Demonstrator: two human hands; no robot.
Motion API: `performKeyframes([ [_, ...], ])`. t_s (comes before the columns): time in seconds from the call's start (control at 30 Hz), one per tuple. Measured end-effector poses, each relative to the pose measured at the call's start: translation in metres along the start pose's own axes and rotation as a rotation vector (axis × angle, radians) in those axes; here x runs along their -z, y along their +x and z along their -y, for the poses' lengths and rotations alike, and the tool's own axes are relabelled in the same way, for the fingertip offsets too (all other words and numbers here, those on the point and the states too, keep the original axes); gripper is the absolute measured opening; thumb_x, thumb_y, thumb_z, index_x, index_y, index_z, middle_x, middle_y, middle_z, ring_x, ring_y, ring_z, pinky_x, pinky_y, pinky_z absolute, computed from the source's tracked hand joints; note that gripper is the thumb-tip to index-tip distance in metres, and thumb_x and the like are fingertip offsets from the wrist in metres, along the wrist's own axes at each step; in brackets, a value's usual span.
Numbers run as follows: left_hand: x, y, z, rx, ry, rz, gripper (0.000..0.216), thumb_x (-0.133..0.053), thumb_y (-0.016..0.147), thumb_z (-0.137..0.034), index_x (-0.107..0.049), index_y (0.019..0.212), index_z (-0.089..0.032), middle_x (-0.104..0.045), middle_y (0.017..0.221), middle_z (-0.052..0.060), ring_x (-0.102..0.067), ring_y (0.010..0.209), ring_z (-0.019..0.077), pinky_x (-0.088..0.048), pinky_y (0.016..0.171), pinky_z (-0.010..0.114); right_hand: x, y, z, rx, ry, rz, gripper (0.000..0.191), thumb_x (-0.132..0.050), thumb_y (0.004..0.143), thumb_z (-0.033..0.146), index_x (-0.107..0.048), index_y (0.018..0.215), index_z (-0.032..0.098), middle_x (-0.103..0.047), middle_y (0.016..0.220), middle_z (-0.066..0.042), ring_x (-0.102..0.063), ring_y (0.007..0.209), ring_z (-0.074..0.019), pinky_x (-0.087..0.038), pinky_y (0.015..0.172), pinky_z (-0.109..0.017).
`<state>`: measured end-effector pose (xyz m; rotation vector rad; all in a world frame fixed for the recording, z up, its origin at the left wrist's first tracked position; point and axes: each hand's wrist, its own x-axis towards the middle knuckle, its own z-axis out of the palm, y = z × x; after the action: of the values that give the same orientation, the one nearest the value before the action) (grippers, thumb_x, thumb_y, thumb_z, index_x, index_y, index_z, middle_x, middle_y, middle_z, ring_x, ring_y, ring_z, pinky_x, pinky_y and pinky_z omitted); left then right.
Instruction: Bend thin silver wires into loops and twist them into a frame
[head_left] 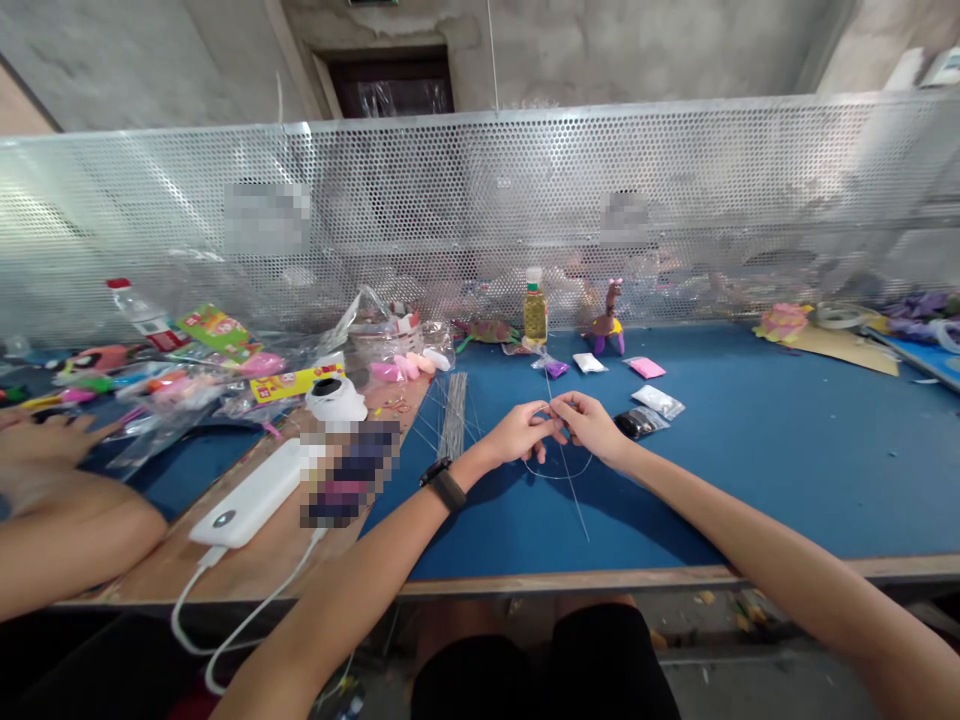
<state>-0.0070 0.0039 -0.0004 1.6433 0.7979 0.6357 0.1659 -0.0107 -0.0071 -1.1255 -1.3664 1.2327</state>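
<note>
Thin metal wire [576,492] runs between my two hands over the blue table, one length straight and slanting, another bent in a loop below the fingers. My left hand [521,432], with a dark band on its wrist, pinches the wire near its upper part. Right beside it, my right hand [589,425] grips the wire too, thumb and finger pressed together. The fingertips hide where the wires meet. A bundle of straight wires [454,415] lies left of my left hand. Close to my right hand are a black packet [641,422] and a white packet [658,401].
A brown figure [607,325] and an oil-coloured bottle [535,312] stand before the perforated metal screen [465,210]. A white power bank [255,495] with cables lies left on a brown board. Another person's arm [67,520] rests at far left, near plastic bags.
</note>
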Motion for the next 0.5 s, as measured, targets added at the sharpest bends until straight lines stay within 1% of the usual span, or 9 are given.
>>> performKeyframes([
  [0.13,0.0004,0.0009,-0.0008,-0.014,-0.017,0.008,0.05,-0.068,0.089,-0.058,-0.057,0.108,-0.013,-0.072,0.09,0.008,-0.059,0.044,0.0064,-0.032,0.036,0.015,0.0016,0.0014,-0.0003,-0.013,-0.031,-0.019,0.04,-0.071,0.081,0.056,-0.062,0.09,0.019,-0.053,0.052,0.005,-0.038,0.04,-0.0073,-0.024,0.037,-0.02],
  [0.23,0.001,0.0007,-0.0019,-0.033,-0.026,0.017,0.052,-0.067,0.089,-0.061,-0.058,0.107,-0.013,-0.07,0.088,0.006,-0.058,0.045,0.0057,-0.032,0.037,0.015,0.0028,0.002,0.0006,-0.022,-0.033,-0.019,0.038,-0.071,0.082,0.055,-0.062,0.091,0.019,-0.053,0.05,0.005,-0.035,0.039,-0.0073,-0.024,0.037,-0.021],
  [0.5,0.0008,0.0015,-0.0015,-0.03,-0.039,0.023,0.052,-0.066,0.089,-0.062,-0.057,0.105,-0.014,-0.07,0.084,0.005,-0.057,0.044,0.0054,-0.031,0.038,0.015,0.0028,0.0027,0.0023,-0.076,0.066,-0.001,0.039,-0.076,0.078,0.055,-0.061,0.088,0.02,-0.042,0.047,0.008,-0.03,0.039,-0.0069,-0.02,0.037,-0.021],
])
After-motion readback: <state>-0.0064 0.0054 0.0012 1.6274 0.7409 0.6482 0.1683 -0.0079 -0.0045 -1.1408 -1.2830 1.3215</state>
